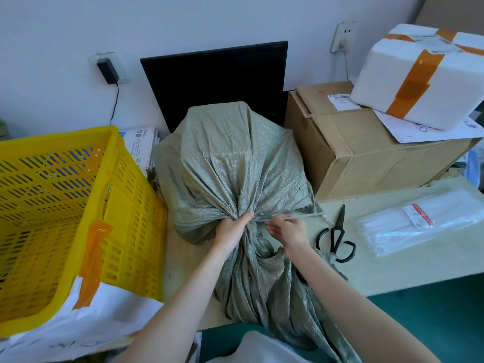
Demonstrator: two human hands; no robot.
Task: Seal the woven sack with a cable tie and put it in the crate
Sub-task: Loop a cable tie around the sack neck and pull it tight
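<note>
At the bench's middle, left hand (233, 229) clamps the soft sack's (230, 158) gathered neck, the best hold; right hand (286, 229) pinches the cable tie (293, 218).

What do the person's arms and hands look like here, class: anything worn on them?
Both arms are bare as far as the picture shows; no sleeve is visible. The left hand and right hand wear no gloves. No watch, bracelet or ring shows, and neither arm bears any visible marking. Nails are too small to judge.

L hand (234, 230) clenched, R hand (287, 230) pinching, arms extended.
</note>
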